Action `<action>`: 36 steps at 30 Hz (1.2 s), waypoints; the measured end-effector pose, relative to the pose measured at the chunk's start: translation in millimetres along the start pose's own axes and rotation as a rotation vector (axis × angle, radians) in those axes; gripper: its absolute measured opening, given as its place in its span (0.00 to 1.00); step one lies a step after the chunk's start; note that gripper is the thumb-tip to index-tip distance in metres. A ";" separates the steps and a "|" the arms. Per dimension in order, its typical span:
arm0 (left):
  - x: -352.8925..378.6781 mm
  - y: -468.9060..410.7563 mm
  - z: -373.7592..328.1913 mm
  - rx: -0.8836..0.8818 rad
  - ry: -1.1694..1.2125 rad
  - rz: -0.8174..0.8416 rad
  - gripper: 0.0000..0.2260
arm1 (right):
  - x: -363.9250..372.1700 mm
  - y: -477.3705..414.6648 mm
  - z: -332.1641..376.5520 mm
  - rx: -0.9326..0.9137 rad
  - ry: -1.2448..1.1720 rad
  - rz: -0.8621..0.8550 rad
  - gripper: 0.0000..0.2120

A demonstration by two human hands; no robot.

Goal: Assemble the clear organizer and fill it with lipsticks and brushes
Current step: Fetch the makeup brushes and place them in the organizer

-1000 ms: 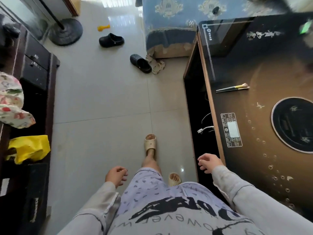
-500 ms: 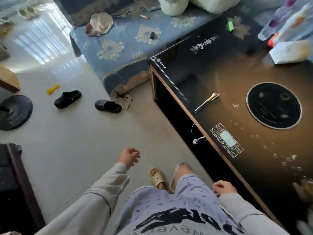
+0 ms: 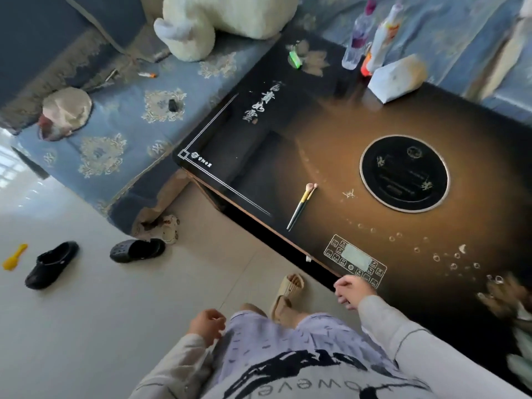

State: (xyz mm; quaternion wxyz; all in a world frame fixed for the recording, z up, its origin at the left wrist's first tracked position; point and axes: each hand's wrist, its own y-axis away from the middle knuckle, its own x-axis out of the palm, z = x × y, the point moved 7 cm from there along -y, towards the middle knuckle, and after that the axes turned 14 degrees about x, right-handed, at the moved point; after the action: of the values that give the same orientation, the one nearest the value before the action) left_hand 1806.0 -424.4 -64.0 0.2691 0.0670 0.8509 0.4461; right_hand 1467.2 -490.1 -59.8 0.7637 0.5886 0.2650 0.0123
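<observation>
Both hands empty, brushes lying well ahead on the table.

I see the right hand (image 3: pixel 351 292) loosely curled at the table (image 3: pixel 431 116) edge by the printed control panel (image 3: pixel 355 260), holding nothing. The left hand (image 3: pixel 206 323) hangs half-closed and empty beside the thigh, apart from the right. Two brushes (image 3: pixel 302 205) lie side by side, beyond the right hand, left of the round black disc (image 3: pixel 404 172).

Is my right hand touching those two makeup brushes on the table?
Apart. The head view shows the right hand near the table's front edge, with bare tabletop and the printed control panel between it and the makeup brushes.
</observation>
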 end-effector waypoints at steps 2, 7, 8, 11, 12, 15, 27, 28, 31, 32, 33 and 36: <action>-10.5 -13.8 -15.7 0.007 -0.029 -0.016 0.14 | -8.4 -0.4 18.4 -0.014 -0.032 0.004 0.15; -24.7 -48.5 -67.4 0.052 -0.050 0.022 0.14 | -19.6 -6.0 36.0 0.030 -0.095 -0.011 0.15; -27.0 -56.6 -79.7 0.063 -0.065 0.038 0.15 | -19.5 -8.1 36.7 0.048 -0.115 -0.015 0.15; -30.1 -81.6 -118.7 0.104 -0.140 0.100 0.13 | -17.1 -13.7 39.0 0.107 -0.164 -0.023 0.15; -29.3 -89.6 -132.7 0.124 -0.168 0.121 0.12 | -15.9 -14.6 41.8 0.123 -0.174 -0.018 0.15; -22.9 -113.2 -176.6 0.213 -0.262 0.168 0.09 | -12.2 -17.3 57.4 0.150 -0.209 -0.014 0.15; 50.3 -184.0 -282.4 0.457 -0.439 0.193 0.12 | -11.9 -71.9 163.8 0.114 -0.260 -0.109 0.04; 55.0 -187.6 -285.6 0.473 -0.458 0.188 0.13 | -10.5 -79.1 168.3 0.124 -0.255 -0.132 0.06; 62.3 -191.1 -293.5 0.540 -0.518 0.167 0.13 | -8.8 -88.5 177.4 0.154 -0.229 -0.194 0.08; 64.4 -193.6 -296.1 0.560 -0.548 0.161 0.13 | -8.9 -91.6 179.7 0.170 -0.219 -0.216 0.08; 65.8 -196.0 -298.3 0.578 -0.580 0.155 0.12 | -9.1 -94.0 181.6 0.181 -0.208 -0.239 0.09; 68.7 -200.1 -302.6 0.589 -0.611 0.145 0.11 | -10.9 -98.2 186.2 0.201 -0.183 -0.299 0.10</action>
State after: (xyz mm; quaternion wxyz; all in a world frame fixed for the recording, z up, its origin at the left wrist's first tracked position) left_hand 1616.4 -737.5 -112.2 0.4460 0.3294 0.8164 0.1617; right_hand 1507.1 -690.0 -113.4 0.7152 0.6147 0.2788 -0.1814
